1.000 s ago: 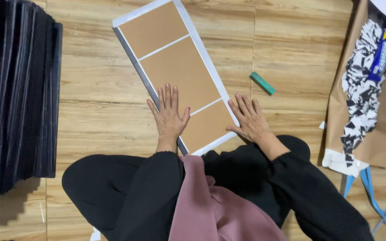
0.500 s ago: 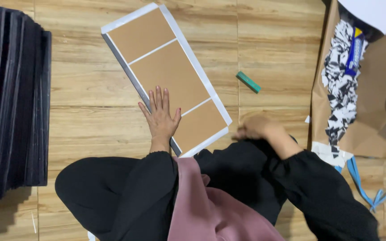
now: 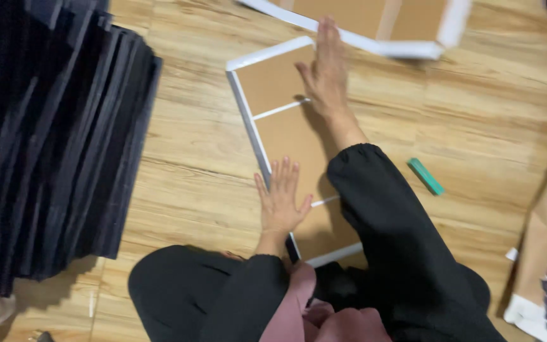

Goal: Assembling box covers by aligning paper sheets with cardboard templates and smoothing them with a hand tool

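Brown backing board (image 3: 280, 130) lies on the wooden floor (image 3: 191, 158); left hand (image 3: 281, 201) presses flat, fingers spread, while right hand (image 3: 327, 66), fingers together, smooths its far end; pressing evenly seems next.

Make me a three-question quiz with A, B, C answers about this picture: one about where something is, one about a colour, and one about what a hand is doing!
1. Where is the stack of dark sheets?
A. on the floor at the left of the picture
B. on top of the brown board
C. at the right edge of the picture

2. What colour is the small bar on the wooden floor?
A. red
B. green
C. yellow

3. What is the left hand doing?
A. gripping the bar
B. making a fist in the air
C. lying flat, fingers spread, on the brown board

Answers: 1 A, the stack fills the left side. 2 B, the bar is green, lying to the right of the sleeve. 3 C, the palm lies flat at the board's white edge, while the right hand reaches to the board's far end.
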